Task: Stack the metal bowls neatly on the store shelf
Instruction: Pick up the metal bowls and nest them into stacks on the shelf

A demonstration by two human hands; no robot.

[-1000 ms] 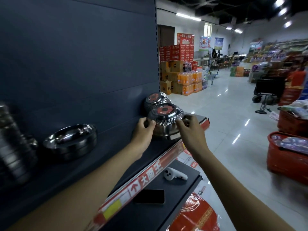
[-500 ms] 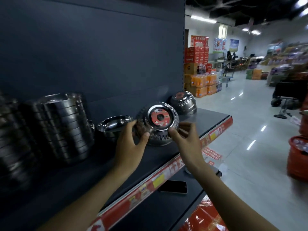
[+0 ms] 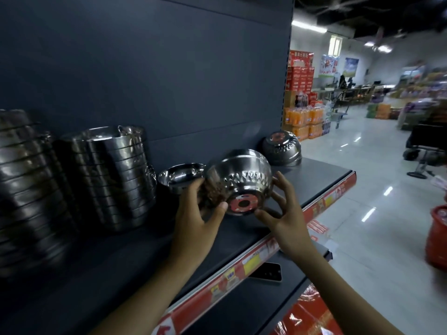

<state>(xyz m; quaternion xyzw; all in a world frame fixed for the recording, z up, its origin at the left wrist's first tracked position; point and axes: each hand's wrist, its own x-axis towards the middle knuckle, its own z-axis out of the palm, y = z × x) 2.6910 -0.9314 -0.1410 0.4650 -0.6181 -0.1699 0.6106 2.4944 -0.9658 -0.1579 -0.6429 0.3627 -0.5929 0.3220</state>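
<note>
Arms reach forward from low in view, both hands raised over the shelf (image 3: 314,176). My left hand (image 3: 193,223) cups the bowl (image 3: 242,180) from its left side, thumb pressed by the base and the other fingers (image 3: 196,187) wrapped round the wall. My right hand (image 3: 287,221) takes the other side, thumb under the base and fingers spread and curled against the patterned wall. So both sets of fingers are clamped on the bowl, which hangs clear of the shelf between them, tilted, its red-stickered base turned down towards me and its rim up and away.

Half a second ago the base faced me almost square on and higher; now the bowl has swung over, rim uppermost. A second ago it sat at the shelf's far end against the far bowl (image 3: 281,147); that one stays upside down there, now well to the right of my right fingers.

Just beyond my left fingers an open bowl (image 3: 179,172) stands upright, nearly touching the one I hold. Left of it rises a tall stack (image 3: 113,175), and further left a second stack (image 3: 24,189), blurred. Bare shelf lies below my fingers and to their right, up to the red price strip (image 3: 326,201) along the front edge under my right wrist. The back panel (image 3: 145,81) closes the space behind. A phone (image 3: 267,272) lies on the lower shelf beneath my right forearm.
</note>
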